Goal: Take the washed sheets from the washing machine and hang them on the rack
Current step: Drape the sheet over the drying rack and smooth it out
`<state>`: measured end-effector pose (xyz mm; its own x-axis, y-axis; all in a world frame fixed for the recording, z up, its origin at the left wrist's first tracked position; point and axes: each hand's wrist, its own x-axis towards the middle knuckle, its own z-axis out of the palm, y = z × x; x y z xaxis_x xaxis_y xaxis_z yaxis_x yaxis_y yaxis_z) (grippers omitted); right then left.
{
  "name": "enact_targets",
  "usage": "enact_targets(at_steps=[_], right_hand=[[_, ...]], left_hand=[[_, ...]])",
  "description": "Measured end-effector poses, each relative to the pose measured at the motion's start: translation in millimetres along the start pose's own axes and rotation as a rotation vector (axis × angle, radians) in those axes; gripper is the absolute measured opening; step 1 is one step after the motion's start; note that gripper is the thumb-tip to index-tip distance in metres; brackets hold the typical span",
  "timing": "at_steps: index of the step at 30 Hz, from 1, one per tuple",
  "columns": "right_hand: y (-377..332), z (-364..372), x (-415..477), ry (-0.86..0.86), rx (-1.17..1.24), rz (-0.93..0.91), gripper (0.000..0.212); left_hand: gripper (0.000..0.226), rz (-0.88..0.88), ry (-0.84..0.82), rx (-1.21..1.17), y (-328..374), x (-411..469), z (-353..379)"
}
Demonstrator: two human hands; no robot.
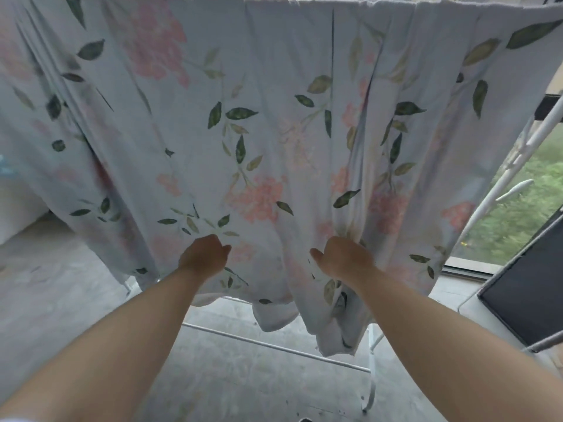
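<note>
sheet (pixel 274 117): floral, draped over the rack's top, hanging in front of you.
rack (pixel 372 360): white, lower rails showing under the hem.
right hand (pixel 344 257): yours, gripping a bunched fold near the hem.
left hand (pixel 204 254): curled, seemingly pinching the cloth; fingertips hidden.

Pale floral cotton sheet (pixel 274 117) draped over top of white metal drying rack (pixel 274 345), hanging straight before me. My left hand (pixel 204 254) and right hand (pixel 344 257) side by side low on sheet, apart, each gripping cloth; right hand holds bunched fold. Sheet's lowest corners dangle below right hand. Rack's lower bars under and behind hem; rack upright right of sheet. Grey concrete floor (pixel 61 284) beneath all. Dark flat panel (pixel 527 293) far right, beside rack foot. Window (pixel 518 214) behind rack upright, above panel.
</note>
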<state>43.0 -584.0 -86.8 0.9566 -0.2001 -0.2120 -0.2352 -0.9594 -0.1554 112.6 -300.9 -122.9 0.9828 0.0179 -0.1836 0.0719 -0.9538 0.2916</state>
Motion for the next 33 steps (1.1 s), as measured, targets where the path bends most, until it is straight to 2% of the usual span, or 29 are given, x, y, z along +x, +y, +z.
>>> enact_targets(at_steps=[4, 6, 10, 13, 16, 17, 20, 22, 25, 27, 33], right_hand=[[-8.3, 6.0, 44.9, -0.064, -0.018, 0.007, 0.055], [-11.7, 13.0, 63.9, -0.034, 0.017, 0.029, 0.058], [-21.9, 21.6, 93.9, 0.130, 0.346, 0.182, 0.095], [-30.4, 22.8, 106.7, 0.279, 0.321, 0.216, 0.090], [-41.7, 18.5, 112.8, 0.303, 0.247, 0.146, 0.071], [-47.1, 15.7, 114.9, 0.312, 0.257, 0.118, 0.071], [-66.7, 0.9, 119.7, 0.344, 0.287, 0.112, 0.090], [-79.3, -11.2, 120.3, 0.374, 0.288, 0.154, 0.092], [-95.1, -26.5, 123.6, 0.488, 0.216, 0.156, 0.064], [-101.7, -32.8, 125.5, 0.484, 0.198, 0.161, 0.046], [-116.6, -22.0, 116.7, 0.443, 0.109, 0.190, 0.044]], left_hand=[[0.074, -0.065, 0.084, -0.053, 15.7, 36.3, -18.7], [0.089, -0.100, 0.083, -0.051, 25.8, 44.8, -25.8], [0.105, -0.092, 0.029, 0.055, 42.8, 68.7, -41.0], [0.094, 0.015, 0.060, 0.248, 61.0, 75.8, -45.5], [0.093, 0.096, 0.160, 0.333, 85.7, 76.0, -54.3], [0.094, 0.103, 0.183, 0.303, 90.9, 81.9, -58.4], [0.090, 0.118, 0.232, 0.202, 95.8, 103.7, -71.8], [0.076, 0.182, 0.261, 0.185, 95.6, 114.8, -78.5], [0.040, 0.285, 0.285, 0.167, 90.9, 126.3, -83.5], [0.028, 0.346, 0.285, 0.173, 84.7, 131.9, -87.8], [0.024, 0.483, 0.210, 0.262, 58.5, 148.8, -87.0]])
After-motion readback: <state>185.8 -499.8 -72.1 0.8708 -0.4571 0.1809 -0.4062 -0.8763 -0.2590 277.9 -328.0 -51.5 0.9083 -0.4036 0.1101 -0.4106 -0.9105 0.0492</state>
